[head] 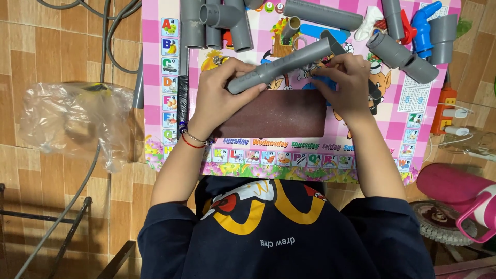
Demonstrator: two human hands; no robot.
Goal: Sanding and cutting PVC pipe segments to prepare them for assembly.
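My left hand (219, 95) grips a grey plastic pipe (281, 64) near its lower left end. The pipe slants up to the right across a colourful pink children's table (155, 103). My right hand (347, 82) is closed around the pipe's upper right part, where a small blue piece (324, 82) shows under the fingers. A dark brown sheet of sandpaper (276, 116) lies flat on the table just below both hands.
Several grey pipe fittings (214, 23) and pipe lengths (323, 14) lie along the table's far edge, with a blue fitting (426, 23) at the right. A clear plastic bag (75, 121) and cables lie on the tiled floor left. An orange power strip (447, 111) and pink bottle (460, 194) sit right.
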